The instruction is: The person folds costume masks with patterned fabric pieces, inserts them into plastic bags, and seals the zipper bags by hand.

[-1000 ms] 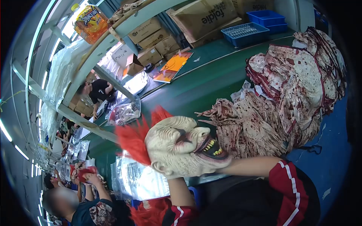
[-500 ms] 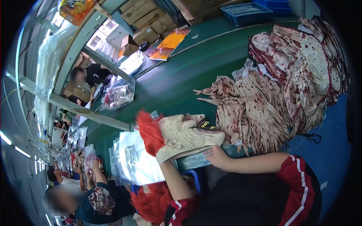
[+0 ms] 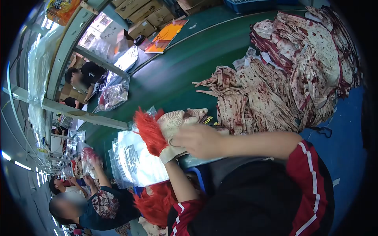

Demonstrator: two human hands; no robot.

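A pale clown mask [image 3: 171,120] with red hair [image 3: 149,131] and yellow teeth lies on its side at the table's near edge. My right hand [image 3: 201,141] is over the mask's ear and cheek, blurred by motion, so its fingers cannot be made out. The left forearm reaches up to the neck opening of the mask, and my left hand is hidden inside or behind it. Clear plastic bags [image 3: 138,161] lie flat just left of the mask. Crumpled blood-spattered cloths [image 3: 260,98] are heaped to its right.
Another red-haired mask [image 3: 155,202] is below the table edge, by a blue bin [image 3: 201,179]. A co-worker [image 3: 102,206] handles a bagged item at the lower left. The green table [image 3: 177,74] holds an orange sheet [image 3: 167,36]. A metal frame post [image 3: 84,116] crosses the left side.
The mask was raised with its face toward the camera, then came down onto its side at the table edge. My right hand has moved left from the neck edge onto the mask's cheek.
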